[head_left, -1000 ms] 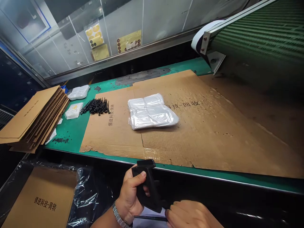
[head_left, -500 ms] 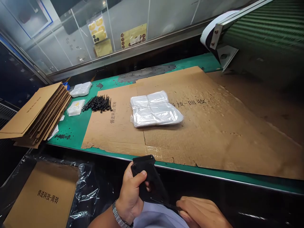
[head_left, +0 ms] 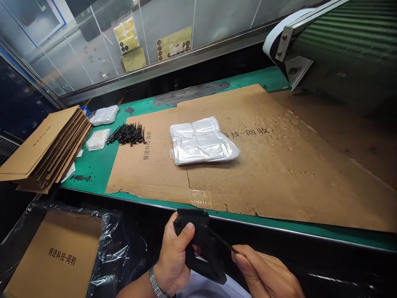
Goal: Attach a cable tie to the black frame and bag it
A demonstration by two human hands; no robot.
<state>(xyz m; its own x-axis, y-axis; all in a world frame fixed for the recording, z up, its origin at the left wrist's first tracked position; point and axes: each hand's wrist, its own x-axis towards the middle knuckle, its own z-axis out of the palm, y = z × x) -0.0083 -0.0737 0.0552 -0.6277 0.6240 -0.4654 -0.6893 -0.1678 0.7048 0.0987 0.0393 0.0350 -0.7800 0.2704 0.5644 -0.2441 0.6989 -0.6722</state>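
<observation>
My left hand [head_left: 175, 252], with a metal watch band at the wrist, is closed round a black frame-like part [head_left: 204, 244] with an opening in its lower half. Its thumb presses on the face of the part. To the right, my right hand [head_left: 263, 269] pinches a thin black rod [head_left: 221, 238] between thumb and fingers. The rod points up and left, its tip close to the right edge of the black part; whether they touch I cannot tell. Both hands are held below the near edge of the bench.
Flat cardboard [head_left: 279, 174] covers much of the green bench [head_left: 96, 169]. On it lie a tied bundle of clear plastic bags [head_left: 201, 142] and a pile of black pins [head_left: 128, 134]. Stacked cardboard sheets [head_left: 46, 145] stand left. A plastic-lined box [head_left: 56, 252] sits lower left; a conveyor end [head_left: 291, 58] overhangs upper right.
The black part has turned in my left hand, so its opening now shows. My right hand has raised the rod's tip from the part's lower area to beside its upper right edge.
</observation>
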